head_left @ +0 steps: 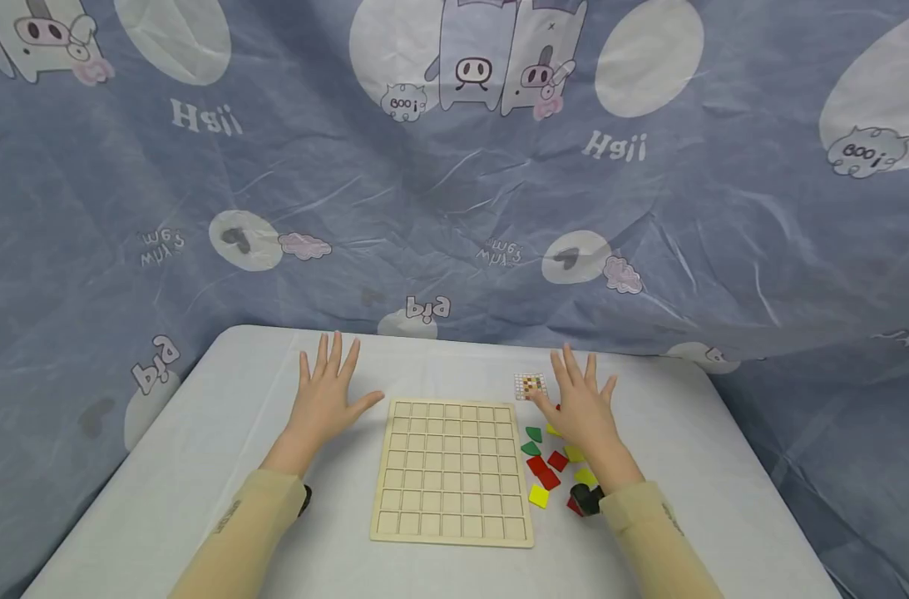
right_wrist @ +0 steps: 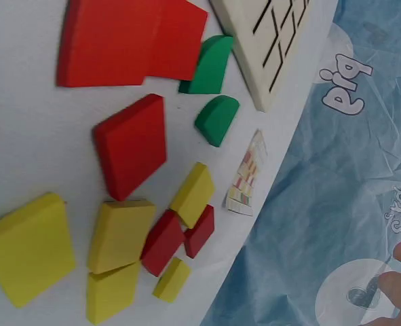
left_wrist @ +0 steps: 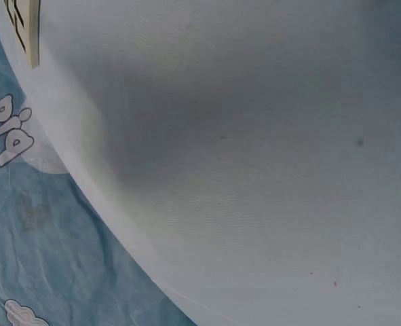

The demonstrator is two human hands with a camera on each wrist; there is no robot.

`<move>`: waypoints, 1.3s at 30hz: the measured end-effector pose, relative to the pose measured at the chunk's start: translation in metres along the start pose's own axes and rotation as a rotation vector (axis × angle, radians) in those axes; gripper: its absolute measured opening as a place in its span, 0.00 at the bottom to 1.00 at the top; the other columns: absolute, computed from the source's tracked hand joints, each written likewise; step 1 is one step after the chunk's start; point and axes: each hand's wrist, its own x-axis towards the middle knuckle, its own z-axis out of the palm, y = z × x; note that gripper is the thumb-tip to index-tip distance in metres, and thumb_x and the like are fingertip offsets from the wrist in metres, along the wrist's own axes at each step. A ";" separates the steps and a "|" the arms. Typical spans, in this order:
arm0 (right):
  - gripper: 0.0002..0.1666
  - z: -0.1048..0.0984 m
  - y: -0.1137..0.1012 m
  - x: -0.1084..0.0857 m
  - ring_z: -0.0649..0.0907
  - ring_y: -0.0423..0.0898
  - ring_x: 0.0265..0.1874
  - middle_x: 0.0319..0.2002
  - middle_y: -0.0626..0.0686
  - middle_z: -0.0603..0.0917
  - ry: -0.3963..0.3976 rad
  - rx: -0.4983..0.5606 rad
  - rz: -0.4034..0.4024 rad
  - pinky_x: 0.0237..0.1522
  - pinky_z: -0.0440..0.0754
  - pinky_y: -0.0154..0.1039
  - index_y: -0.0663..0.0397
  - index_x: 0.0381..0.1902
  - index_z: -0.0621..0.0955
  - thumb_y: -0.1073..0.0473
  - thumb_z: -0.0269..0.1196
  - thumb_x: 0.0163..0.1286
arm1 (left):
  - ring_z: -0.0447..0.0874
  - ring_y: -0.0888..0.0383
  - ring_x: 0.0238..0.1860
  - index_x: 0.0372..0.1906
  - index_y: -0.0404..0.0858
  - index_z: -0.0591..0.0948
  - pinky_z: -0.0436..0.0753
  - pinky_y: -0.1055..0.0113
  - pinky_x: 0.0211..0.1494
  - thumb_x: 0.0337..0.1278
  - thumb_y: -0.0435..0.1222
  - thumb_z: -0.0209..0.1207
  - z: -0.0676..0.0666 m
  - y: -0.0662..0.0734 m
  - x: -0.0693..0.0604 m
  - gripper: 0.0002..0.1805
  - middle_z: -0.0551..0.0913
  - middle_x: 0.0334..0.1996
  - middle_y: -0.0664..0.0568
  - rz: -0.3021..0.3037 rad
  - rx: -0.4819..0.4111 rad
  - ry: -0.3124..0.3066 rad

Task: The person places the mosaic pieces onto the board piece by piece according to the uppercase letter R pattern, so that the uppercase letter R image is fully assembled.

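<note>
A pale wooden board [head_left: 451, 472] with a grid of square recesses lies flat, all its cells bare. The left hand [head_left: 323, 403] is spread with straight fingers beside the board's far left corner, holding nothing. On the other side, the right hand [head_left: 585, 416] is spread too, over the far end of the loose pieces, with nothing gripped. Red, yellow and green pieces lie right of the board, among them a yellow square [head_left: 539, 497] and a green piece [right_wrist: 217, 120]. A small printed card [head_left: 530, 385] lies near the right thumb. Fingertips of the right hand [right_wrist: 398, 285] show at the right wrist view's edge.
A white-covered table [head_left: 334, 549] carries everything. Behind it hangs a blue-grey cloth [head_left: 439, 183] with pig drawings, meeting the table's far edge. A black wrist device [head_left: 585, 499] sits at the right sleeve cuff, above a dark red piece.
</note>
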 end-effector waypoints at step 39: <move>0.21 0.042 0.028 -0.016 0.76 0.53 0.41 0.48 0.62 0.80 -0.189 0.232 0.322 0.49 0.82 0.49 0.62 0.53 0.83 0.59 0.70 0.63 | 0.61 0.37 0.74 0.73 0.41 0.67 0.63 0.39 0.73 0.60 0.54 0.63 0.034 0.011 -0.058 0.40 0.65 0.74 0.41 0.200 -0.133 -0.431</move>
